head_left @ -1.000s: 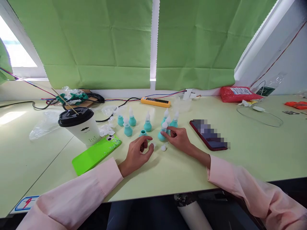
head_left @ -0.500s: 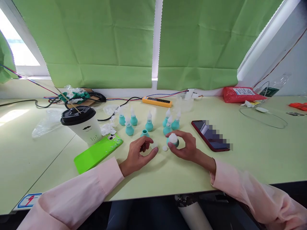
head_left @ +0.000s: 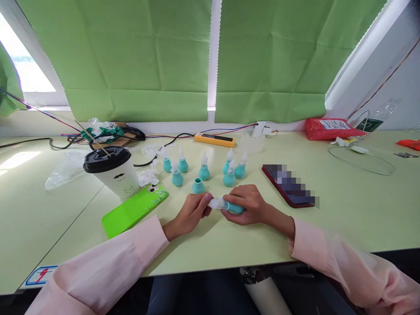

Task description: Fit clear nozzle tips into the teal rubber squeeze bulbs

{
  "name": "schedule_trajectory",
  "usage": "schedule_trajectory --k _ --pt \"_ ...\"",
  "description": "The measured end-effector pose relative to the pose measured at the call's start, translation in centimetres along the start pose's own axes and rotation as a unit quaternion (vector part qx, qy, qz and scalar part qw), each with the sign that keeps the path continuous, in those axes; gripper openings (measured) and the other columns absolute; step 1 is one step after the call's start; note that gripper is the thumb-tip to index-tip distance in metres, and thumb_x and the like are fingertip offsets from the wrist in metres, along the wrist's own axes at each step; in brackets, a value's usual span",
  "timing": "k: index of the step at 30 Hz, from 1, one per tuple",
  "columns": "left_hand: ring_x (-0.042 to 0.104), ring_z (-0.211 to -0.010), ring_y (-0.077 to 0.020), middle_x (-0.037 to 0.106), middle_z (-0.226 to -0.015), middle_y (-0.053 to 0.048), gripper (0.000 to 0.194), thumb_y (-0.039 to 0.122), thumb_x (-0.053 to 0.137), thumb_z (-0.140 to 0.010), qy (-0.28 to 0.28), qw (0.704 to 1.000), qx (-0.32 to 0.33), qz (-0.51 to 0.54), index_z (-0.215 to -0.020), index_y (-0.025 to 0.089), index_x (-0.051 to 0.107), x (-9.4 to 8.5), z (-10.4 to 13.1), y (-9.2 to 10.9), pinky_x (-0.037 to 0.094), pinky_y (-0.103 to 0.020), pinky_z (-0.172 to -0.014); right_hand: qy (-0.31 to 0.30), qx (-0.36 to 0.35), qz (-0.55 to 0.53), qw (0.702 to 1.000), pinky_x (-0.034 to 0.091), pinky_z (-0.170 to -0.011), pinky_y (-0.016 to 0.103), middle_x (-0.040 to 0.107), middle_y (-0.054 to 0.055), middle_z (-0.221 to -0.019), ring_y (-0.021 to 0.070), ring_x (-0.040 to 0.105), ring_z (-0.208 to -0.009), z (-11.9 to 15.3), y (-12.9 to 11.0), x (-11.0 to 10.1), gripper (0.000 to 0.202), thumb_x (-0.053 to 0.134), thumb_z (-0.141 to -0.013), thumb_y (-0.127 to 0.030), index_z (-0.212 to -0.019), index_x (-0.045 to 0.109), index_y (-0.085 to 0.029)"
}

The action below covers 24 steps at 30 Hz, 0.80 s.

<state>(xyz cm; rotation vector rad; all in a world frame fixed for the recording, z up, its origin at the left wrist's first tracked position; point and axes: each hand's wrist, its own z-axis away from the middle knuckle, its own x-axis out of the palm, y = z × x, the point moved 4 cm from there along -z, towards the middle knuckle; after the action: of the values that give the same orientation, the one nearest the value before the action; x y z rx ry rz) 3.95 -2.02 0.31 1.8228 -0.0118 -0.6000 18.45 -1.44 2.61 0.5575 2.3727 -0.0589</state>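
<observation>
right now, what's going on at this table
A person in pale pink sleeves holds a teal, round-bottomed bulb sideways in the right hand. Its translucent white tip points toward the left hand, whose fingers are right at it. Just beyond, an open-necked teal bulb stands without a tip; seven tipped bulbs stand farther back on the pale green table.

Held bulb (head_left: 235,208): smooth, matt, rubbery-looking w/ translucent plastic tip (head_left: 217,203). Table (head_left: 344,210): smooth lam., slight sheen. Cup (head_left: 120,181): matt, paper-like; lid (head_left: 105,162) semi-gloss blk plastic. Grn phone case (head_left: 126,215): glossy plastic. Curtains (head_left: 131,57): creased matt cloth. Red pkg (head_left: 313,131): shiny plastic.
</observation>
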Motion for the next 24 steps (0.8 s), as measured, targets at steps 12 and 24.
schedule_trajectory --k 12,24 --pt "0.035 -0.033 -0.0047 0.038 -0.038 0.005 0.047 0.045 0.023 -0.083 0.001 0.992 -0.062 0.111 -0.054 0.013 0.044 0.0 -0.4 0.0 0.027 -0.018 -0.036 0.028 0.024 -0.048 0.998 0.034 -0.043 0.020 0.056 -0.003 -0.052 0.0084 0.048 -0.045 0.0 -0.2 -0.1 0.018 0.057 -0.065 -0.026 -0.081 0.050 -0.019" --pt "0.034 -0.034 -0.0059 0.038 -0.038 0.003 0.049 0.051 0.025 -0.080 0.164 0.980 -0.065 0.091 -0.050 0.016 0.039 -2.4 -0.9 0.0 0.027 -0.019 -0.035 0.085 0.060 -0.038 0.994 0.040 -0.044 0.021 0.058 -0.002 -0.053 0.0098 0.053 -0.045 0.0 0.5 -0.5 0.019 0.060 -0.063 -0.023 -0.079 0.051 -0.019"
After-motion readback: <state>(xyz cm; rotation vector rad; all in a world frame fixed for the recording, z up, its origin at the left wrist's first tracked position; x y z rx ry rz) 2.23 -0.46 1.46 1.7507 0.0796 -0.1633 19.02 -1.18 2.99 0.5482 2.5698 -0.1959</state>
